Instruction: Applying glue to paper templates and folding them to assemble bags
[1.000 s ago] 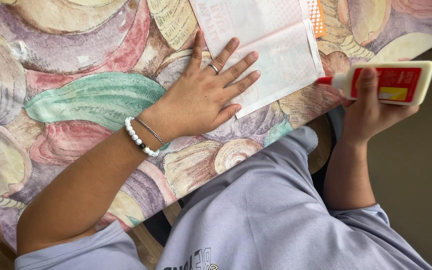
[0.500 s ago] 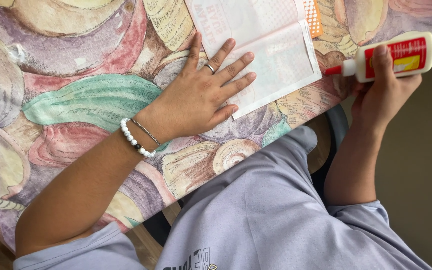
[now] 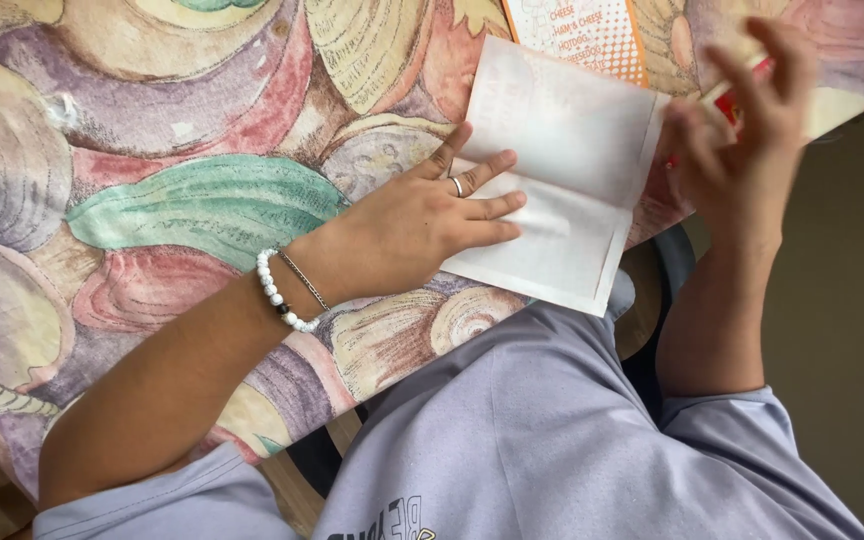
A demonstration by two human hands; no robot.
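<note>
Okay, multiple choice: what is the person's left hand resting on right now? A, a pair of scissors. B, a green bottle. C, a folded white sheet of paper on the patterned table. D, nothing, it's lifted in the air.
C: the left hand lies flat with fingers spread on the folded white paper, which sits on the shell-patterned tablecloth.

Colours and patterns on the table.
The cloth (image 3: 182,120) bears large shell shapes in purple, teal green, rose and cream. The paper (image 3: 572,150) near its right edge is white with faint print; the card (image 3: 577,30) at the top edge is orange-dotted. The bracelet (image 3: 277,290) is white beads; the shirt (image 3: 532,440) is lavender-grey.
</note>
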